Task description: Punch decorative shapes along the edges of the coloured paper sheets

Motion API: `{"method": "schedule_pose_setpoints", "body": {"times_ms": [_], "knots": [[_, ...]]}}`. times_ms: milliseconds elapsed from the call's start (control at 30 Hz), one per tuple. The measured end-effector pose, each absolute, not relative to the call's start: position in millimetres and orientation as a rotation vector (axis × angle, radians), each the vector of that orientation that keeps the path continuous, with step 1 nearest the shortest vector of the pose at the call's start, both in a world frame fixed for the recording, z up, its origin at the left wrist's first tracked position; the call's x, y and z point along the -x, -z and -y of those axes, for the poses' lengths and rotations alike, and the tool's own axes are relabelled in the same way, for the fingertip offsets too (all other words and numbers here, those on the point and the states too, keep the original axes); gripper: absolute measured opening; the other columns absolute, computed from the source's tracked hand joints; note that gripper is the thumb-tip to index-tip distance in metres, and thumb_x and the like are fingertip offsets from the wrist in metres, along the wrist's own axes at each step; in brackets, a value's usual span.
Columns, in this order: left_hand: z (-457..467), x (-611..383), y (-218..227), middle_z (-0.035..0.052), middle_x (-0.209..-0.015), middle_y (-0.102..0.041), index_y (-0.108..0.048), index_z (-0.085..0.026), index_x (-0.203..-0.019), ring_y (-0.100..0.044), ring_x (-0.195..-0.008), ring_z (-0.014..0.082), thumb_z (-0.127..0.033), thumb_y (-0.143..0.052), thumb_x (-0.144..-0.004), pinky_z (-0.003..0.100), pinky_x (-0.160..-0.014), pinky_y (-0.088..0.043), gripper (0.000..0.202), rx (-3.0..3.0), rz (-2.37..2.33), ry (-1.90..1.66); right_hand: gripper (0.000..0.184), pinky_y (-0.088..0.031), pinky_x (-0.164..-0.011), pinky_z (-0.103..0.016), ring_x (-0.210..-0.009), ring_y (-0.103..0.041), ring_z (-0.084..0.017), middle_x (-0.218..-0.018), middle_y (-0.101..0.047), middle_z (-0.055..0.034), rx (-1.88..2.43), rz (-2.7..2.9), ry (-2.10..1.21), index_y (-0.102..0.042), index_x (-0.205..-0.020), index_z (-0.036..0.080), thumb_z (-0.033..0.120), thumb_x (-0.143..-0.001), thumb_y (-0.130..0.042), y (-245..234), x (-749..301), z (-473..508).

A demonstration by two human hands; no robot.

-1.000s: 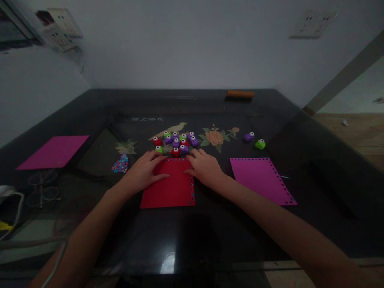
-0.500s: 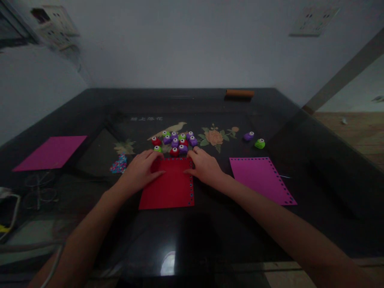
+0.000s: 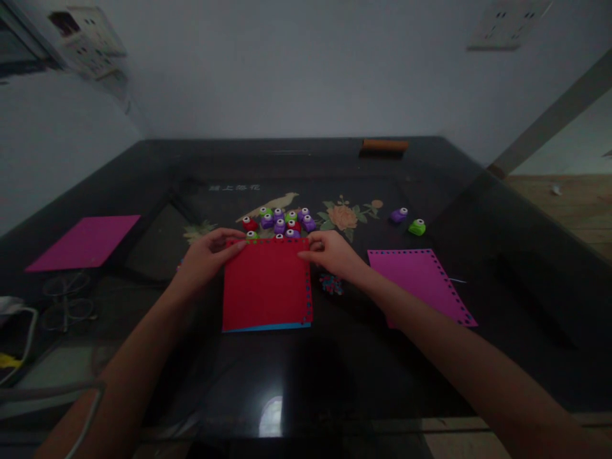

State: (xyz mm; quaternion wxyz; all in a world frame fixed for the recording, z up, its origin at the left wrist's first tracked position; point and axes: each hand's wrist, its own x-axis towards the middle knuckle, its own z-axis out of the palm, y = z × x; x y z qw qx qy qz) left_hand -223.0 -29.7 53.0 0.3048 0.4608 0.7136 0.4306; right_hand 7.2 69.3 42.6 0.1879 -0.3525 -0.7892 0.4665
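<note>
A red sheet of paper point(image 3: 268, 284) with small holes along its top and right edges is held up slightly between my hands. My left hand point(image 3: 205, 258) pinches its top left corner, thumb in front. At the top right corner, my right hand point(image 3: 332, 252) pinches the edge between thumb and fingers. Below the red sheet a strip of a blue sheet point(image 3: 268, 327) shows along the bottom. Just beyond the top edge sit several small craft punches point(image 3: 280, 225) in red, green and purple; the red sheet partly covers the nearest ones. Colourful paper bits point(image 3: 331, 284) lie beside my right wrist.
A magenta sheet with holes point(image 3: 411, 277) lies right, partly under my right forearm. Beyond it stand a purple punch point(image 3: 398, 217) and a green punch point(image 3: 417, 227). Another magenta sheet point(image 3: 88, 241) and a coiled cable point(image 3: 67, 309) lie left. A brown roll point(image 3: 384, 146) rests near the wall.
The red sheet's top edge has risen, now hiding part of the nearest punches. A blue strip and paper bits on the right have come into view. My left hand has shifted slightly left.
</note>
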Motion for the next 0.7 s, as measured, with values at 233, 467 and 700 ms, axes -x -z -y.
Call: {"method": "schedule_pose_setpoints", "body": {"times_ms": [233, 467, 700], "knots": [[34, 212, -55, 0.0033, -0.082, -0.071, -0.064, -0.019, -0.099, -0.068, -0.072, 0.02, -0.046, -0.075, -0.065, 0.028, -0.06, -0.055, 0.045, -0.931, -1.614, -1.242, 0.026, -0.024, -0.049, -0.024, -0.047, -0.036, -0.006, -0.047, -0.04, 0.0085, 0.916, 2.128, -1.455, -0.05, -0.059, 0.017, 0.026, -0.076, -0.066, -66, -20, -80], [47, 196, -56, 0.0065, -0.085, -0.075, -0.068, -0.02, -0.094, -0.071, -0.082, 0.027, -0.048, -0.078, -0.063, 0.036, -0.068, -0.06, 0.043, -0.963, -1.519, -0.993, 0.026, -0.031, -0.049, -0.023, -0.049, -0.044, -0.007, -0.049, -0.049, 0.0058, 0.862, 1.994, -1.467, -0.053, -0.062, 0.016, 0.032, -0.073, -0.07, -90, -37, -87], [62, 184, -57, 0.0094, -0.098, -0.075, -0.064, -0.024, -0.111, -0.07, -0.09, 0.0325, -0.051, -0.077, -0.061, 0.043, -0.073, -0.061, 0.059, -0.987, -1.536, -0.878, 0.022, -0.029, -0.049, -0.022, -0.052, -0.044, -0.007, -0.054, -0.052, 0.0044, 0.81, 1.993, -1.457, -0.056, -0.066, 0.014, 0.03, -0.073, -0.07, -103, -43, -83]]}}
